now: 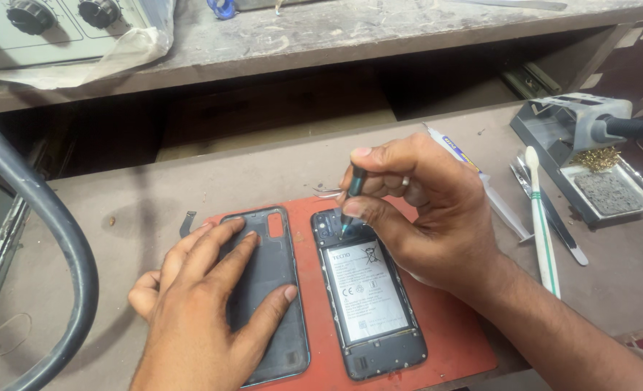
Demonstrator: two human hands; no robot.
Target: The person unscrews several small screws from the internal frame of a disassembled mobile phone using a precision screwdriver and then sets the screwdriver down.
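An opened phone [368, 297] lies on a red mat [452, 340], its white-labelled battery facing up. My right hand [415, 210] grips a small dark screwdriver [352, 197] upright, its tip touching the phone's top end near the camera. To the left lies the phone's dark back cover [278, 246], inner side up. My left hand [206, 304] rests flat on that cover with fingers spread.
A soldering iron stand [589, 156] with brass wool and a grey sponge sits at the right. A white and green toothbrush [542, 221] and metal tweezers [549, 217] lie beside it. A thick grey cable [53, 224] curves at the left. A knobbed instrument [53, 29] stands on the upper shelf.
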